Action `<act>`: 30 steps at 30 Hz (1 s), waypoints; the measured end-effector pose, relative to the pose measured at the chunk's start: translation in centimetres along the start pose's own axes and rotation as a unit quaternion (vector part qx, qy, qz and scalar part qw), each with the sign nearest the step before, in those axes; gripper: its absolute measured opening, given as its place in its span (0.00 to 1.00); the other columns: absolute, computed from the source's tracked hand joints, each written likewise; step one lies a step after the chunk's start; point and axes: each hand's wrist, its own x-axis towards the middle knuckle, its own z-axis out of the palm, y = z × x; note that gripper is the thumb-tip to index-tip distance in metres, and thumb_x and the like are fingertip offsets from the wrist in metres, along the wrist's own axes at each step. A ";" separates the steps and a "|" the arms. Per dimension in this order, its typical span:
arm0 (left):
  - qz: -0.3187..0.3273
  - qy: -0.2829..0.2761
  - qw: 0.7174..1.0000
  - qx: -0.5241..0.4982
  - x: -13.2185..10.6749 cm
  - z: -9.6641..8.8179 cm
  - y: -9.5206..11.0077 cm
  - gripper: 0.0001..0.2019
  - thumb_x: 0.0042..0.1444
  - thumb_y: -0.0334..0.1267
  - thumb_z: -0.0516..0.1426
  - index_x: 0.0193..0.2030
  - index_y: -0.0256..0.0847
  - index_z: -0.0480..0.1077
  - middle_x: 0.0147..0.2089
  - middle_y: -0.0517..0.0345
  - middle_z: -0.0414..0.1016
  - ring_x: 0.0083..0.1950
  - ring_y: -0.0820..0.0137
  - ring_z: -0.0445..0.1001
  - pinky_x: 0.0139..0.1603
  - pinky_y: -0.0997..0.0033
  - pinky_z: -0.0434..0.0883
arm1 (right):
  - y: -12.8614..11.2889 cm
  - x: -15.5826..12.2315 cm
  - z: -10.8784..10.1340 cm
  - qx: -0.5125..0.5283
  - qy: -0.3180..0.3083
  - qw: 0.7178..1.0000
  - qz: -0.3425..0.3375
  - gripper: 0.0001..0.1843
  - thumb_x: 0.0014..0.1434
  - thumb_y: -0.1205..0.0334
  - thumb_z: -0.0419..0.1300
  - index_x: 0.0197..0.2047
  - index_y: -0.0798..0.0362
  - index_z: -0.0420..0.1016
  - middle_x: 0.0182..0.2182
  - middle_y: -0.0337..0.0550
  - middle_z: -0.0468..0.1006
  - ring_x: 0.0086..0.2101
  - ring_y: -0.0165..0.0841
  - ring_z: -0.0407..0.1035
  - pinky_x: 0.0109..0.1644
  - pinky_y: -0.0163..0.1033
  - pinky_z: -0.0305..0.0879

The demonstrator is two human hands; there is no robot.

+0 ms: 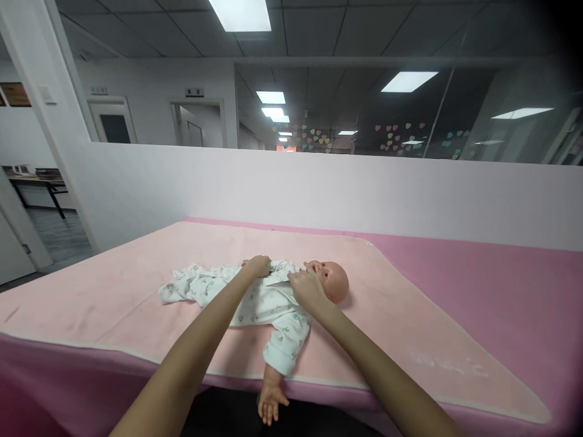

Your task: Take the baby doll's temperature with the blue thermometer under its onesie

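A baby doll [331, 280] lies on its back on a light pink blanket [113, 303], head to the right. It wears a white printed onesie [268, 303]. One doll arm hangs over the near edge, its small hand [271, 405] dangling. My left hand [257, 266] is closed on the onesie fabric at the doll's chest. My right hand [307, 288] pinches the onesie near the collar, just beside the doll's chin.
The blanket covers a darker pink padded table [501, 285]. A low white wall [319, 188] runs behind it, with dark glass panels above. An open doorway and a desk [39, 182] lie to the far left.
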 end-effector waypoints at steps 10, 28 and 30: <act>-0.019 0.183 0.981 -0.060 -2.9 2.4 -0.7 0.20 0.48 0.32 0.50 0.49 0.54 0.63 0.45 0.57 0.67 0.49 0.66 0.62 0.51 0.61 0.56 | 8.2 -2.7 1.1 0.358 0.154 0.883 0.261 0.18 0.56 0.54 0.46 0.40 0.55 0.70 0.40 0.46 0.73 0.42 0.36 0.64 0.51 0.46 0.53; -0.015 0.193 0.975 -0.113 -2.0 2.9 -1.5 0.20 0.46 0.34 0.49 0.46 0.54 0.65 0.46 0.60 0.68 0.49 0.65 0.62 0.49 0.61 0.56 | 7.8 -4.5 2.4 0.833 0.059 0.444 0.326 0.29 0.52 0.43 0.43 0.42 0.58 0.70 0.40 0.51 0.74 0.39 0.39 0.69 0.42 0.43 0.65; -0.016 0.194 0.974 -0.114 -2.0 2.9 -1.5 0.20 0.45 0.33 0.50 0.47 0.54 0.64 0.47 0.60 0.67 0.49 0.65 0.62 0.50 0.61 0.55 | 7.9 -4.7 2.5 0.832 0.040 0.444 0.332 0.30 0.53 0.46 0.40 0.46 0.59 0.67 0.41 0.52 0.73 0.39 0.39 0.70 0.41 0.44 0.65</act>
